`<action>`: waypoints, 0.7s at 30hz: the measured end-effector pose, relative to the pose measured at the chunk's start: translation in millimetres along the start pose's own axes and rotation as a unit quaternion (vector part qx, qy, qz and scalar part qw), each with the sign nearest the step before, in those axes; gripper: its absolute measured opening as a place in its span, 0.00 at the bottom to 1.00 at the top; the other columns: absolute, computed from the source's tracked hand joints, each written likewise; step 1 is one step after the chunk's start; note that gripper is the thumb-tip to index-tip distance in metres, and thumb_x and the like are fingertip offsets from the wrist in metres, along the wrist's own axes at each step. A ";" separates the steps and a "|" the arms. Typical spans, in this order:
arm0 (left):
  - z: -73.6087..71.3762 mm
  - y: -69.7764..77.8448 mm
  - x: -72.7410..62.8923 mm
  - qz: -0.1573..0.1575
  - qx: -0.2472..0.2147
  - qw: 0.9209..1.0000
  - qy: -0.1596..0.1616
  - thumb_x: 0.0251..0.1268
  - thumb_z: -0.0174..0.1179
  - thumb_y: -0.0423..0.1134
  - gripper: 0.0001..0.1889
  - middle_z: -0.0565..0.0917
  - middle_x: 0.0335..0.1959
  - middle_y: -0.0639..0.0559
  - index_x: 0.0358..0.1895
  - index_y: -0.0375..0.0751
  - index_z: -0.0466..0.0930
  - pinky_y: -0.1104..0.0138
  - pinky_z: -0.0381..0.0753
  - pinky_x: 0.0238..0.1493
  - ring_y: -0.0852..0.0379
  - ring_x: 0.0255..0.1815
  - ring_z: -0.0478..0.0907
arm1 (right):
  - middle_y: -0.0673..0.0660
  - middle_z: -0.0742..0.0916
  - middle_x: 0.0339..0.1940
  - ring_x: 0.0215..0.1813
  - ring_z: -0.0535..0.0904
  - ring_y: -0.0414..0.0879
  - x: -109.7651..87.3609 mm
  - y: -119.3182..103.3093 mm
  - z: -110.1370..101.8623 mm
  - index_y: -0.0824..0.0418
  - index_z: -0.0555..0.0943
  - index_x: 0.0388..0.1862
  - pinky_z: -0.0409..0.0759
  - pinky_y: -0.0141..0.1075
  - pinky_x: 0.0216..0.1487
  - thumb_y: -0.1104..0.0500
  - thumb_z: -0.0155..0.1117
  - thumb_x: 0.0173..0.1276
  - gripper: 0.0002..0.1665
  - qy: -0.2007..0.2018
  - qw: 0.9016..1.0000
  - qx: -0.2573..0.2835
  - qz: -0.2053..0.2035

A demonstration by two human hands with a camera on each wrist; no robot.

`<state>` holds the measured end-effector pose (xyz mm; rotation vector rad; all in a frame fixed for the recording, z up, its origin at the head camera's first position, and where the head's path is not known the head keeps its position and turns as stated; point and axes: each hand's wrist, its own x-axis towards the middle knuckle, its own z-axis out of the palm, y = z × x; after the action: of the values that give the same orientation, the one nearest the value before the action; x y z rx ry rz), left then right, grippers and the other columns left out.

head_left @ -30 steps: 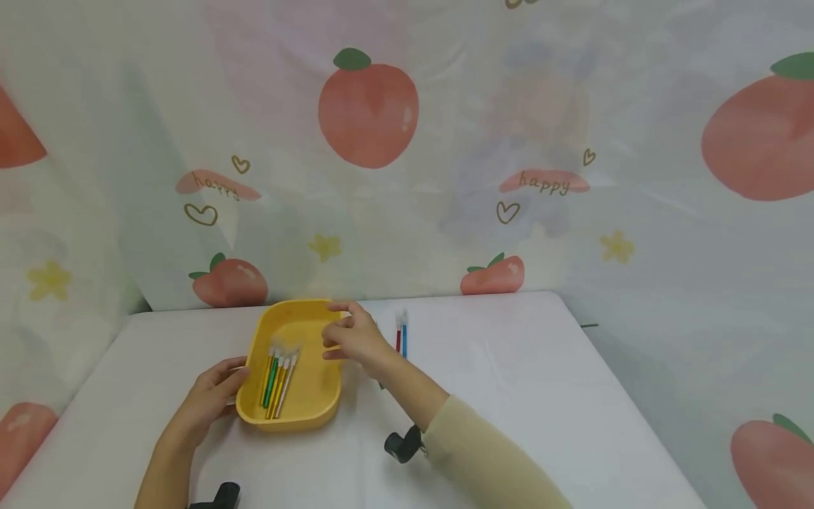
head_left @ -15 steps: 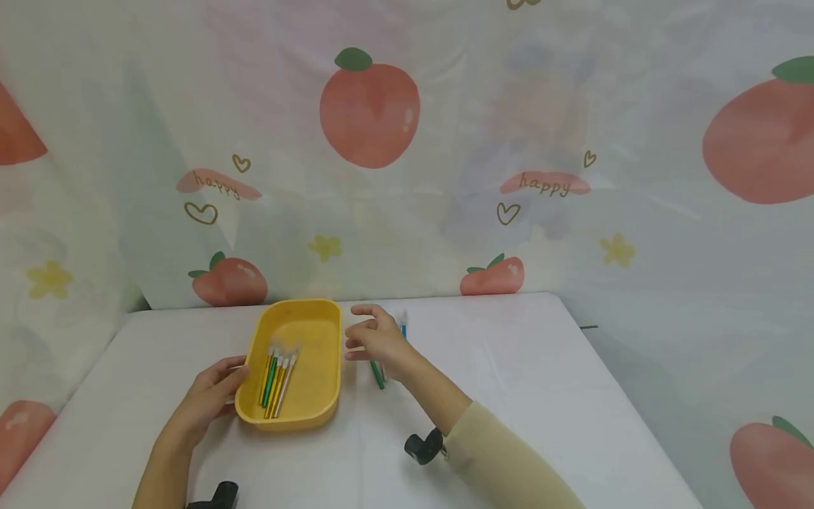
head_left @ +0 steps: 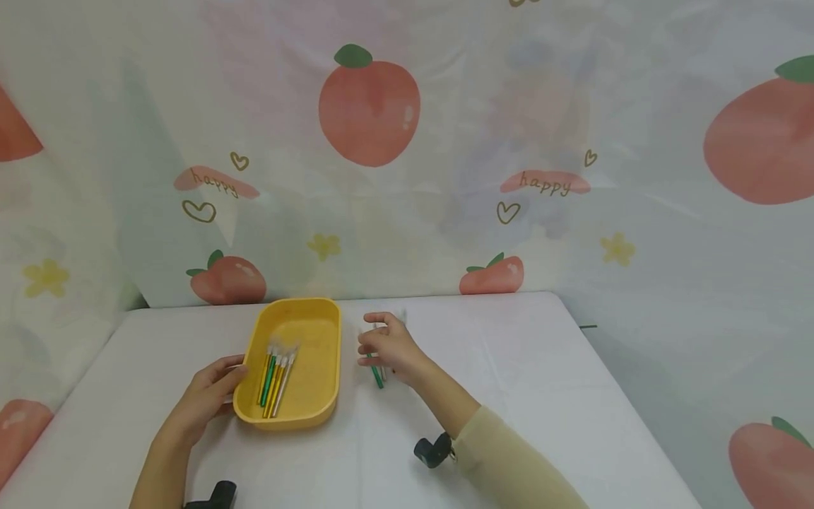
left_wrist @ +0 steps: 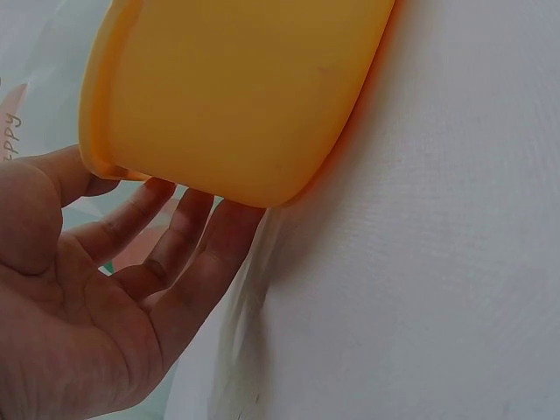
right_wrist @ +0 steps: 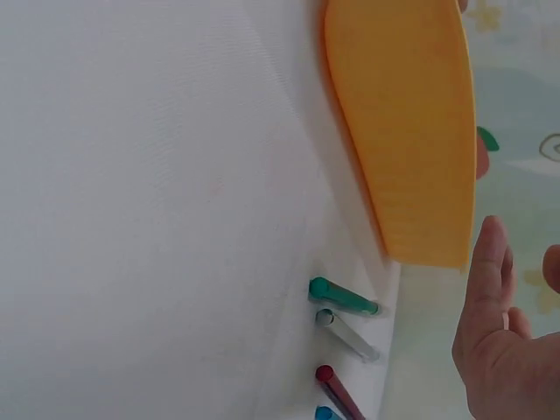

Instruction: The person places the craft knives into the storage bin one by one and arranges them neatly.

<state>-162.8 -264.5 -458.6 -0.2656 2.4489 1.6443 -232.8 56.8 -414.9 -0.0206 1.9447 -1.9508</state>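
A yellow plastic tray (head_left: pixel 329 353) stands on the table, with several slim pens (head_left: pixel 275 385) in gold, green and silver lying in its left part; their far ends look clear. At its left side my left hand (head_left: pixel 206 396) holds the wall, thumb by the rim and fingertips against the outside (left_wrist: pixel 201 227). My right hand (head_left: pixel 391 346) hovers right of the tray, fingers loosely bent, nothing in it. Below it lie a green pen (right_wrist: pixel 343 296), a silver pen (right_wrist: pixel 348 336), a red pen (right_wrist: pixel 337 389) and a blue pen (right_wrist: pixel 325 413), partly hidden in the head view.
A white cloth covers the table (head_left: pixel 509 396). Behind it hangs a backdrop (head_left: pixel 432 233) printed with peaches. A black wrist camera (head_left: pixel 432 450) sits by the right sleeve, and another black camera (head_left: pixel 219 493) is on the left wrist.
My right hand has moved from over the tray's right rim rightward and slightly down, above the loose pens. The left hand and the tray have stayed nearly in place.
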 end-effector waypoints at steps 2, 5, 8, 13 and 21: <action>-0.2 0.4 0.3 0.002 0.001 1.000 -0.001 0.77 0.49 0.57 0.34 0.71 0.68 0.34 0.74 0.37 0.60 0.64 0.83 0.46 0.53 0.53 0.79 | 0.69 0.79 0.55 0.43 0.81 0.51 0.9 3.2 -1.4 0.59 0.67 0.68 0.87 0.40 0.45 0.64 0.60 0.71 0.28 0.000 1.000 0.004 0.004; -0.3 0.3 0.5 -0.001 0.000 1.000 -0.001 0.77 0.49 0.57 0.34 0.71 0.69 0.34 0.74 0.37 0.60 0.64 0.83 0.47 0.52 0.53 0.79 | 0.71 0.78 0.58 0.41 0.80 0.49 2.8 8.6 -3.6 0.61 0.66 0.70 0.86 0.41 0.46 0.64 0.61 0.70 0.31 -0.003 1.000 0.012 0.014; 0.1 0.0 0.6 -0.004 -0.001 1.000 0.000 0.77 0.49 0.57 0.34 0.71 0.69 0.34 0.74 0.38 0.60 0.64 0.83 0.47 0.53 0.53 0.79 | 0.70 0.79 0.56 0.41 0.80 0.49 5.6 15.2 -6.7 0.62 0.65 0.71 0.86 0.42 0.48 0.64 0.61 0.69 0.33 -0.003 1.000 0.010 0.023; 1.0 -0.5 0.8 -0.003 -0.002 1.000 -0.001 0.76 0.49 0.58 0.34 0.70 0.69 0.35 0.74 0.38 0.60 0.63 0.83 0.48 0.52 0.54 0.78 | 0.66 0.81 0.47 0.40 0.81 0.48 9.3 24.8 -12.4 0.63 0.64 0.72 0.85 0.44 0.51 0.66 0.60 0.67 0.35 0.001 1.000 -0.010 0.026; 0.7 -1.9 0.4 -0.003 0.001 1.000 0.002 0.76 0.49 0.59 0.35 0.69 0.70 0.35 0.75 0.39 0.60 0.62 0.84 0.49 0.52 0.55 0.78 | 0.65 0.83 0.43 0.38 0.81 0.48 11.9 33.4 -16.0 0.64 0.63 0.72 0.86 0.43 0.49 0.67 0.59 0.64 0.36 -0.009 0.999 -0.026 0.033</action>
<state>-162.7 -264.6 -460.8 -0.2768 2.4497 1.6413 -239.7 70.0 -450.8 0.0120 1.9590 -1.8533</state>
